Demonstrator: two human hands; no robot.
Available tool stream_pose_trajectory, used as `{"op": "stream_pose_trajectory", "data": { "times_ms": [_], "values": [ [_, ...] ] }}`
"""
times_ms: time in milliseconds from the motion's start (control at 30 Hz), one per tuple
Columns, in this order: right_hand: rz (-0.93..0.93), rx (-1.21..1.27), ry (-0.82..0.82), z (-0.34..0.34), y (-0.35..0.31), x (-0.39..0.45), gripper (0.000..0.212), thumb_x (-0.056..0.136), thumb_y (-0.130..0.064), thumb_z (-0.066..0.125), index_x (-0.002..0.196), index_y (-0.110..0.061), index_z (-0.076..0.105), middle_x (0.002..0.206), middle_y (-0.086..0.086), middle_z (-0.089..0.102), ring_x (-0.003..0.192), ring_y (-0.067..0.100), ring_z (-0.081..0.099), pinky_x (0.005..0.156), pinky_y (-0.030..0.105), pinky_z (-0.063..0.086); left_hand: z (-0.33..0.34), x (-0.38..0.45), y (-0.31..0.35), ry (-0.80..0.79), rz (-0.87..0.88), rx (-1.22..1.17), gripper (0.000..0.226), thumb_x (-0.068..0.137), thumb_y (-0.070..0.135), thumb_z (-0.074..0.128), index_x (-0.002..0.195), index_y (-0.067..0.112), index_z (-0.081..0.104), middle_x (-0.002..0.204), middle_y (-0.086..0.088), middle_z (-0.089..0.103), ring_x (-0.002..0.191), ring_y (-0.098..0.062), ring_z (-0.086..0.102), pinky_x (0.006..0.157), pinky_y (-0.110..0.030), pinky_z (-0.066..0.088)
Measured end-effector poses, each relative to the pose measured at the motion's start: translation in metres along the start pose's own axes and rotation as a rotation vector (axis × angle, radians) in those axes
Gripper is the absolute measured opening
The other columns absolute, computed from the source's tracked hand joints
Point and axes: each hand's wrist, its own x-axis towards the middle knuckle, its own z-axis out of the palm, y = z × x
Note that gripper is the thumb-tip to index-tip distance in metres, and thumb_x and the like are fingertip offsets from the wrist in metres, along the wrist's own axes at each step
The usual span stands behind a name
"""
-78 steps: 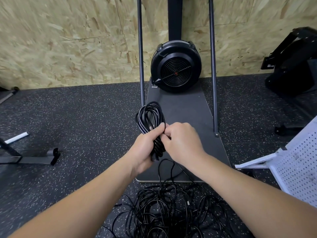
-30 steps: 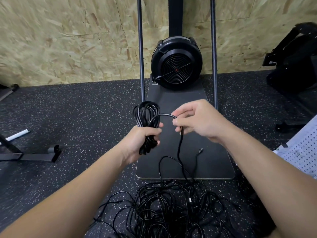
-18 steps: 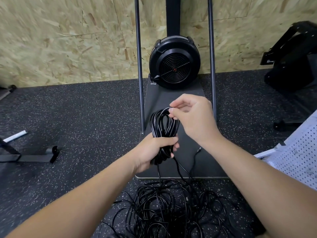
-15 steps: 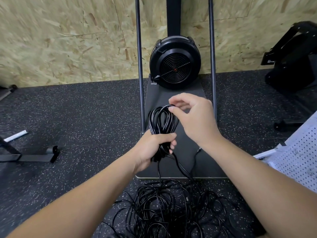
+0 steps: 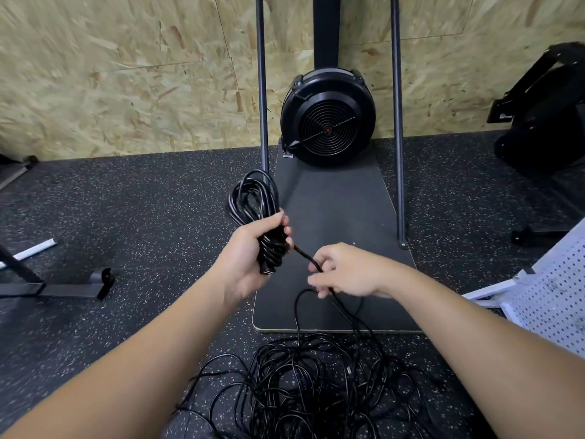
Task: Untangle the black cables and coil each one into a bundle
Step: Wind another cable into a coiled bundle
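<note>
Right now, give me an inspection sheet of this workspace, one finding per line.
Surface: black speckled rubber floor, with a dark flat base board lying on it.
Job's things: coiled bundle held upright; tangled pile of black cables on the floor near the person.
Clutter: white perforated panel at right; metal frame foot at left.
Hands: left hand grips the bundle's waist; right hand pinches the loose strand.
Cables: loose strand runs from bundle through the right hand down to the pile.
Surroundings: black fan housing between two poles, chipboard wall behind.
</note>
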Motion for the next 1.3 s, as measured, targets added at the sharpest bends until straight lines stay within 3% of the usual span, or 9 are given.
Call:
{"op": "stream_pose_trajectory", "data": {
  "times_ms": [267, 433, 500, 667, 833, 967, 1067, 1167, 1300],
  "values": [
    [-0.275, -0.007, 0.259, -0.025, -0.039, -0.023, 0.012, 0.101, -0.024, 0.078, 0.111, -0.024, 0.085, 0.074, -0.016, 0.07, 0.056, 0.001, 0.05, 0.061, 0.018, 0.04, -0.02, 0.003, 0.012, 0.202, -0.041, 0.241, 0.01, 0.098, 0.009, 0.069, 0.092, 0.017, 0.065, 0.084, -0.002, 0.058, 0.072, -0.017, 0.058, 0.047, -0.023, 0.048],
    [-0.423, 0.043, 0.213, -0.035, -0.06, -0.041, 0.015, 0.1, -0.015, 0.079, 0.109, -0.024, 0.086, 0.079, -0.004, 0.079, 0.061, 0.013, 0.052, 0.063, 0.028, 0.045, -0.02, -0.001, 0.003, -0.035, -0.165, 0.267, 0.037, 0.093, 0.025, 0.089, 0.117, 0.006, 0.069, 0.099, -0.011, 0.06, 0.089, -0.021, 0.061, 0.092, -0.043, 0.062],
    [-0.4, 0.092, 0.279, -0.041, -0.063, -0.043, 0.01, 0.097, -0.014, 0.081, 0.105, -0.021, 0.083, 0.083, -0.003, 0.082, 0.059, 0.01, 0.057, 0.064, 0.031, 0.051, -0.013, -0.006, -0.005, -0.133, -0.218, 0.226, 0.03, 0.097, 0.028, 0.084, 0.116, 0.008, 0.074, 0.099, -0.007, 0.06, 0.09, -0.019, 0.059, 0.093, -0.045, 0.063],
    [-0.2, -0.248, 0.632, -0.035, -0.06, -0.037, 0.056, 0.061, -0.07, 0.092, 0.085, -0.031, 0.059, 0.061, -0.013, 0.066, 0.057, 0.009, 0.054, 0.059, 0.039, 0.052, 0.005, -0.018, -0.021, -0.347, -0.401, 0.214, 0.064, 0.089, 0.033, 0.088, 0.14, 0.005, 0.061, 0.101, -0.002, 0.063, 0.09, -0.012, 0.057, 0.083, -0.034, 0.062],
    [-0.413, 0.052, 0.489, -0.046, -0.07, -0.047, 0.057, 0.077, -0.032, 0.1, 0.118, -0.033, 0.061, 0.103, -0.006, 0.069, 0.065, 0.018, 0.059, 0.069, 0.038, 0.055, 0.015, -0.02, -0.022, -0.198, -0.413, 0.389, 0.042, 0.075, 0.004, 0.067, 0.117, 0.005, 0.07, 0.088, -0.002, 0.058, 0.073, -0.012, 0.051, 0.065, -0.028, 0.055],
    [-0.549, 0.039, 0.465, -0.05, -0.058, -0.042, 0.028, 0.086, -0.012, 0.094, 0.105, -0.021, 0.075, 0.115, -0.003, 0.069, 0.074, 0.017, 0.061, 0.074, 0.044, 0.057, 0.017, -0.024, -0.025, -0.226, -0.457, 0.399, 0.048, 0.067, 0.001, 0.055, 0.112, 0.003, 0.071, 0.089, -0.005, 0.058, 0.076, -0.016, 0.052, 0.061, -0.027, 0.049],
    [-0.519, -0.082, 0.522, -0.051, -0.05, -0.033, 0.029, 0.085, -0.031, 0.096, 0.108, -0.028, 0.079, 0.132, -0.015, 0.066, 0.107, 0.01, 0.063, 0.087, 0.028, 0.053, 0.019, -0.03, -0.024, -0.353, -0.535, 0.439, 0.051, 0.07, 0.002, 0.054, 0.119, 0.001, 0.07, 0.09, -0.004, 0.057, 0.075, -0.015, 0.053, 0.064, -0.028, 0.048],
    [-0.407, -0.191, 0.384, -0.048, -0.046, -0.03, 0.038, 0.092, -0.053, 0.083, 0.127, -0.038, 0.076, 0.143, -0.023, 0.063, 0.137, 0.0, 0.055, 0.119, 0.035, 0.044, 0.016, -0.032, -0.025, -0.469, -0.542, 0.531, 0.055, 0.072, 0.002, 0.057, 0.126, 0.002, 0.067, 0.09, -0.002, 0.055, 0.076, -0.013, 0.054, 0.065, -0.028, 0.049],
    [-0.205, -0.102, 0.186, -0.036, -0.048, -0.03, 0.043, 0.097, -0.074, 0.063, 0.113, -0.036, 0.078, 0.113, -0.017, 0.078, 0.11, 0.002, 0.071, 0.11, 0.045, 0.054, 0.019, -0.036, -0.027, -0.475, -0.506, 0.71, 0.056, 0.072, -0.003, 0.057, 0.127, -0.001, 0.068, 0.093, -0.005, 0.055, 0.078, -0.015, 0.052, 0.066, -0.03, 0.052]
  ]
}}
